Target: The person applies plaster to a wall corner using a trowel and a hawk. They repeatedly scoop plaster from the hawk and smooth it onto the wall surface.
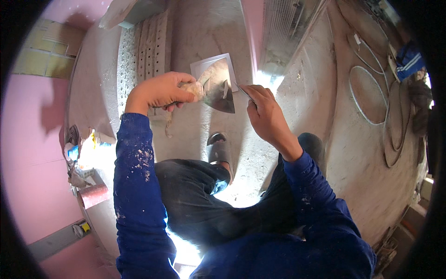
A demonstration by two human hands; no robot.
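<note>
From afar I see the left hand [163, 92] closed round the handle [199, 90] of the trowel [217, 89]; right of the trowel, the right hand [267, 114] has half-curled fingers at something thin [243, 90] — whether held, I cannot tell. A loosened left grip could drop the trowel toward the sandal [219, 152].

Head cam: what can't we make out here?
- Head view: grip of the triangular shiny metal scraper, mostly covered by the left hand.
- Head view: lower-left part of the pale grey rectangular plate, behind the scraper's blade.
- Head view: what the right hand pinches, covered by its own fingers; contact with the plate unclear.
- Head view: details of the white-and-blue heap at left, washed out by glare.
</note>
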